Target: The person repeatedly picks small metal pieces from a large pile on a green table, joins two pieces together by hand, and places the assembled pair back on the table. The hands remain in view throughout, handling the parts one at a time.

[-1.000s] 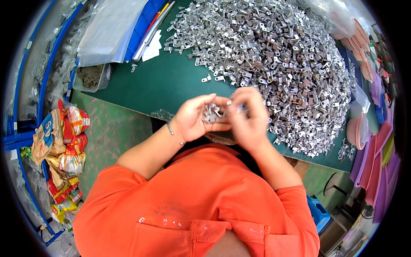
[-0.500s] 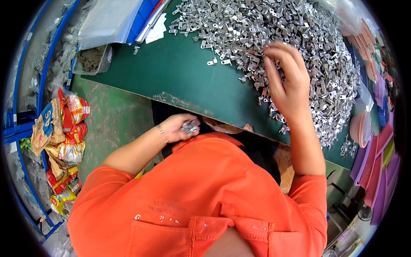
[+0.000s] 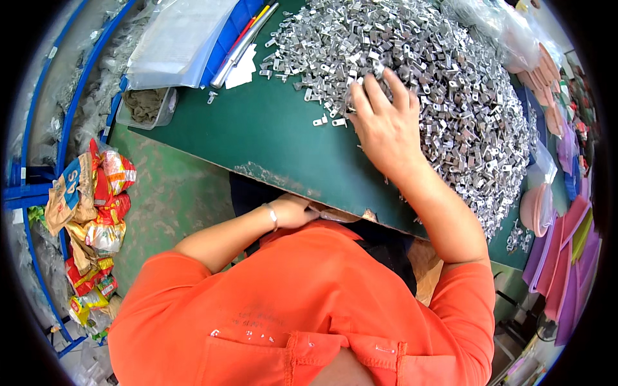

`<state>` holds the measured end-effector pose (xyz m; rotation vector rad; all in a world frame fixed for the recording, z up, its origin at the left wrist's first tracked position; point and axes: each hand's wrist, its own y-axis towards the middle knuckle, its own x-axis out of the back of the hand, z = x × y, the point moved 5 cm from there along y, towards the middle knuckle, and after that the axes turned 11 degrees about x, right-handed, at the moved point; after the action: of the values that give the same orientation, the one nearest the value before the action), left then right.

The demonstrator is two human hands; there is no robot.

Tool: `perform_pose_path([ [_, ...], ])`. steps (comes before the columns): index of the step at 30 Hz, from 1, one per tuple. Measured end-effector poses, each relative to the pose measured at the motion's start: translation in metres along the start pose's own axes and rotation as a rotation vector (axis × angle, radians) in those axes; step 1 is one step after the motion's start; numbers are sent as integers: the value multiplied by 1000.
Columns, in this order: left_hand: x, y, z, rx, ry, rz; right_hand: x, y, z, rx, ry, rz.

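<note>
A big heap of small silver metal brackets (image 3: 450,83), each a bent tab with a hole, covers the far and right part of the green tabletop (image 3: 257,135). My right hand (image 3: 389,128) rests on the near left side of the heap, fingers apart and bent down among the pieces. Two loose brackets (image 3: 329,121) lie just left of it. My left hand (image 3: 293,211) is low at the table's near edge, by a brown wrapping (image 3: 335,214) in front of my body. Its fingers are hidden there, so whether it holds anything does not show.
A clear tub with a grey cloth (image 3: 145,106) sits at the table's left corner, beside a blue bin (image 3: 225,55) and a metal rod (image 3: 248,42). Pink and purple sheets (image 3: 566,251) stack at the right. A blue rack (image 3: 71,96) with colourful empty bags (image 3: 106,199) stands left.
My left hand, which held a clump of metal pieces, has moved right to the table edge and its fingers are now hidden. My right hand has shifted left and down onto the heap.
</note>
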<state>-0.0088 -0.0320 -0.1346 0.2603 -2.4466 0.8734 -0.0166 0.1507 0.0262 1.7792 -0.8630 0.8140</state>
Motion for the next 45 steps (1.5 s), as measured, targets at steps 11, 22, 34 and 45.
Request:
perform_pose_path([
  [11, 119, -8, -82, -181, 249, -828, -2, -42, 35, -121, 295, 124],
  [22, 101, -31, -64, -231, -13, -656, 41, -99, 31, -351, 729, -226],
  [34, 73, -18, -65, -107, -874, -267, 24, -99, 44, -512, 777, 22],
  [45, 53, -16, -60, 129, -1426, 125, 5, -117, 41, -1133, 2279, -400],
])
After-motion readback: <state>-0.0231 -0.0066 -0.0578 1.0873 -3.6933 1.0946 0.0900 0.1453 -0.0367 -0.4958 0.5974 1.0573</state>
